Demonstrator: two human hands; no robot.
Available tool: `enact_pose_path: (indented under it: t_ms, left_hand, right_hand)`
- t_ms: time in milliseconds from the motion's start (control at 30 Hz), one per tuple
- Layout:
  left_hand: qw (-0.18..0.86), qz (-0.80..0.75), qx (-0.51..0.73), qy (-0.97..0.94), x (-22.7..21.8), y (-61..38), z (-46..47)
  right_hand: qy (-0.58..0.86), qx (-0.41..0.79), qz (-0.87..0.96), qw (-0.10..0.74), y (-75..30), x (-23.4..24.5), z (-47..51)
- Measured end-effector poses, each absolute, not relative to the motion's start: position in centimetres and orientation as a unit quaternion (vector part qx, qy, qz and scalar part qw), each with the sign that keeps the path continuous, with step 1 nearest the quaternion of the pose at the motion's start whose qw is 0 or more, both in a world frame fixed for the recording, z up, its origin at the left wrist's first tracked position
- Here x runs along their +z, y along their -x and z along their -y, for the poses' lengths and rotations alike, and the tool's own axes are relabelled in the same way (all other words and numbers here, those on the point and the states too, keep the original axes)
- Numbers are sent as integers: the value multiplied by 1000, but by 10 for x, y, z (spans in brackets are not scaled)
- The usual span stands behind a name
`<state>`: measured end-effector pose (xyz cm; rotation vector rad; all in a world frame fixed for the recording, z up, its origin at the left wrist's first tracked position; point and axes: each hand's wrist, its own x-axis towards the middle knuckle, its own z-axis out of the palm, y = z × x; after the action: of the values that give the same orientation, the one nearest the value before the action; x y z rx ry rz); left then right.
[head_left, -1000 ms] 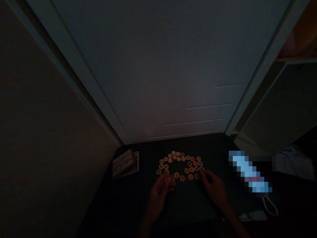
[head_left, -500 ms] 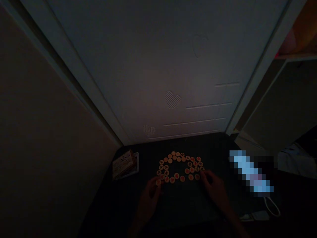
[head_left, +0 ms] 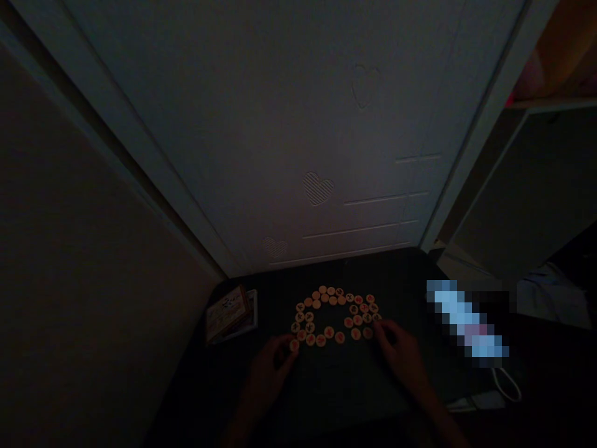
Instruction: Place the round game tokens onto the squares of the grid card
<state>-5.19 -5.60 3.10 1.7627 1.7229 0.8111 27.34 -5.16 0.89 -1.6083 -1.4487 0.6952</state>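
Note:
Several small round wooden game pieces [head_left: 333, 314] with red or dark marks lie in a loose ring on a dark table [head_left: 336, 386]. My left hand [head_left: 270, 373] rests at the ring's lower left, its fingertips pinched on one piece [head_left: 293, 345] at the end of the row. My right hand [head_left: 401, 354] lies at the ring's lower right, fingers curled and touching the pieces near its edge. The scene is very dark, so finger detail is faint.
A small box [head_left: 228, 312] sits on the table to the left of the pieces. A blurred-out bright object [head_left: 466, 323] lies at the right, with a white cord loop [head_left: 508, 382] below it. A door with heart shapes [head_left: 318, 188] stands behind the table.
My left hand moved left and down from the bottom row to the ring's lower left end, placing a piece there. My right hand stayed almost still.

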Motion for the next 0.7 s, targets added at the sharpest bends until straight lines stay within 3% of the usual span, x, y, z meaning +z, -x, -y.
enact_pose_path:
  t_ms: [367,700]
  left_hand:
    - [240,-607,276,-705,20,67,48]
    - [176,-635,326,-677,16,54,57]
  right_hand:
    - [640,290,575,419,-273,9,52]
    - [646,255,585,420,-273,5,50]
